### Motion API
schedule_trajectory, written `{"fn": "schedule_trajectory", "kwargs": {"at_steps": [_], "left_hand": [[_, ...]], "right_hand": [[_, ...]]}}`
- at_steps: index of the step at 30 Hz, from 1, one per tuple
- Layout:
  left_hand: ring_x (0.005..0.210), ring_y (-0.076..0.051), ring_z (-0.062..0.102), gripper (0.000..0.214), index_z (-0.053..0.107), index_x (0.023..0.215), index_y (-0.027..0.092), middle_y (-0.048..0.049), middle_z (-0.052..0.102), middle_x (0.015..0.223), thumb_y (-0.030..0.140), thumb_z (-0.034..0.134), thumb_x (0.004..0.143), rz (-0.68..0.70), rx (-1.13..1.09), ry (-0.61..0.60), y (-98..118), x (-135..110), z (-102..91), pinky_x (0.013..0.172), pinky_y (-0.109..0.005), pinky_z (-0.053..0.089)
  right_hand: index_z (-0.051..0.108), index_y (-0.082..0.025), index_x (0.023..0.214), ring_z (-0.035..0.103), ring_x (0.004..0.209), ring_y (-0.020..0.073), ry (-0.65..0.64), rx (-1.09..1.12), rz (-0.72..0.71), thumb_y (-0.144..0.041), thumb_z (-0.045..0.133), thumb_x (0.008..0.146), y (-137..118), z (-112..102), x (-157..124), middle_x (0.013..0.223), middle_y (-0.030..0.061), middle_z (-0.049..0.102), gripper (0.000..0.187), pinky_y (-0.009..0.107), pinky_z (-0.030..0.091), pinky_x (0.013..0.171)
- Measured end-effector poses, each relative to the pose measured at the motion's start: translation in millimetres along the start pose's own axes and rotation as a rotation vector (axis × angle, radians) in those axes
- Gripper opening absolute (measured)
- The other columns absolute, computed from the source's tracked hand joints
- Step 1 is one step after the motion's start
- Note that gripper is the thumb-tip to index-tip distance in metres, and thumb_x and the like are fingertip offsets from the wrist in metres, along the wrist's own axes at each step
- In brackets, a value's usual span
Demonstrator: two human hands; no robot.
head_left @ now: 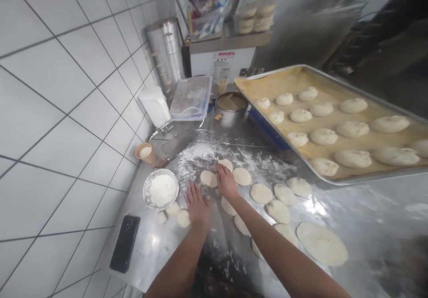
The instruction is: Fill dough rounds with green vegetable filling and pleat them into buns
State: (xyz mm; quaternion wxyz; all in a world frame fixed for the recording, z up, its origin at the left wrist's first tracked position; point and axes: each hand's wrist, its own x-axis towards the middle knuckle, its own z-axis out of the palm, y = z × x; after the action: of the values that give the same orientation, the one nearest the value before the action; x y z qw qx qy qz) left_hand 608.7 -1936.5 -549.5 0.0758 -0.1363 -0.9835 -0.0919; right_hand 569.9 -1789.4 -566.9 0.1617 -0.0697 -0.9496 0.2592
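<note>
My left hand [198, 203] is palm down over the floured metal table, fingers stretched out. Just left of it lie small dough pieces [183, 218]; whether anything is under the palm is hidden. My right hand [226, 182] reaches farther forward, its bent fingers closed at the edge of a thin dough round [225, 164]. Another flat dough round [208, 178] lies to its left and one more dough round [241, 176] to its right. Several more rounds spread rightward, partly behind my right forearm, with a larger dough sheet [322, 243] among them.
A bowl of flour [161, 189] and a paper cup [146, 152] stand at left, near a phone [125, 243]. A cleaver [179, 145] lies behind. The tray [321, 178] of filled buns juts in from the right. A lidded plastic box [191, 97] and round tin [231, 113] stand at the back.
</note>
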Motion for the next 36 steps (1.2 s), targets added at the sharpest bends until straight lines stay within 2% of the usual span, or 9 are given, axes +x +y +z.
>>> {"fn": "schedule_trajectory", "kwargs": {"at_steps": [4,7,11,15,18,23,29,33,36], "left_hand": [[0.127,-0.023,0.009,0.054,0.023,0.13,0.009,-0.0142,0.022,0.137,0.031,0.035,0.082,-0.01,-0.043,-0.006,0.9,0.5,5.7,0.104,-0.046,0.008],[0.127,-0.022,0.01,0.055,0.02,0.131,0.011,-0.0129,0.021,0.138,0.031,0.035,0.082,-0.015,-0.111,-0.015,4.1,-5.1,-0.4,0.104,-0.045,0.013],[0.127,-0.023,0.009,0.053,0.02,0.132,0.013,-0.0099,0.018,0.139,0.029,0.033,0.083,0.047,-0.167,-0.03,-2.1,-25.9,-23.0,0.103,-0.046,0.015],[0.127,-0.024,0.012,0.048,0.029,0.128,0.016,-0.0078,0.021,0.138,0.022,0.036,0.081,0.068,-0.096,-0.083,-31.0,-50.5,-50.6,0.103,-0.049,0.013],[0.125,-0.021,0.02,0.048,0.036,0.124,0.021,-0.0044,0.031,0.134,0.014,0.038,0.077,0.098,-0.052,-0.146,-56.3,-63.8,-64.2,0.103,-0.045,0.015],[0.108,-0.02,0.04,0.051,0.044,0.117,0.025,-0.0044,0.048,0.115,0.008,0.044,0.069,0.048,-0.106,-0.161,-72.4,-63.6,-73.2,0.094,-0.034,0.033],[0.087,-0.016,0.049,0.03,0.053,0.092,0.021,-0.0031,0.052,0.091,0.011,0.051,0.064,-0.182,-0.302,-0.15,-52.7,-52.6,-58.0,0.08,-0.028,0.041],[0.1,-0.023,0.045,0.039,0.05,0.1,0.019,-0.0084,0.049,0.105,0.026,0.061,0.063,-0.088,-0.256,-0.145,-29.4,-41.7,-50.9,0.087,-0.036,0.038],[0.12,-0.03,0.024,0.056,0.042,0.117,0.018,-0.0115,0.031,0.13,0.038,0.058,0.067,0.074,-0.132,-0.103,-9.5,-27.6,-50.1,0.099,-0.047,0.021]], "right_hand": [[0.039,-0.021,0.123,0.02,0.123,0.0172,-0.053,-0.013,-0.168,-0.025,0.028,0.086,-10.0,6.8,12.4,0.133,0.0021,0.03,0.039,0.035,0.018,0.101],[0.034,-0.02,0.127,0.012,0.126,0.0183,-0.105,-0.05,-0.251,-0.032,0.031,0.086,-20.8,22.2,22.0,0.136,0.0033,0.024,0.043,0.038,0.012,0.102],[0.032,-0.018,0.128,0.01,0.126,0.0211,-0.145,-0.017,-0.265,-0.034,0.033,0.085,-26.0,39.3,32.9,0.136,0.0058,0.024,0.046,0.043,0.009,0.102],[0.03,-0.012,0.129,0.007,0.126,0.0266,-0.144,0.044,-0.301,-0.031,0.03,0.086,-31.2,38.1,29.8,0.138,0.0119,0.018,0.047,0.05,0.002,0.1],[0.037,-0.015,0.125,0.014,0.125,0.0254,-0.187,0.093,-0.426,-0.029,0.03,0.086,-46.1,28.0,-0.6,0.136,0.011,0.024,0.042,0.049,0.004,0.101],[0.051,-0.021,0.109,0.04,0.109,0.0198,-0.337,0.161,-0.59,-0.027,0.035,0.084,-65.7,-0.6,-91.2,0.114,0.0063,0.05,0.03,0.038,0.03,0.093],[0.054,-0.021,0.104,0.045,0.102,0.0227,-0.348,0.156,-0.352,-0.021,0.038,0.081,-38.9,-35.1,-165.3,0.109,0.0102,0.051,0.027,0.04,0.038,0.084],[0.051,-0.023,0.108,0.044,0.104,0.0227,-0.299,0.138,-0.265,-0.022,0.039,0.081,-23.0,-49.9,-176.8,0.113,0.0095,0.049,0.03,0.04,0.039,0.084],[0.05,-0.022,0.11,0.043,0.105,0.0231,-0.247,0.137,-0.217,-0.023,0.039,0.081,-21.3,-56.6,-172.1,0.114,0.0103,0.047,0.031,0.04,0.038,0.086]]}}
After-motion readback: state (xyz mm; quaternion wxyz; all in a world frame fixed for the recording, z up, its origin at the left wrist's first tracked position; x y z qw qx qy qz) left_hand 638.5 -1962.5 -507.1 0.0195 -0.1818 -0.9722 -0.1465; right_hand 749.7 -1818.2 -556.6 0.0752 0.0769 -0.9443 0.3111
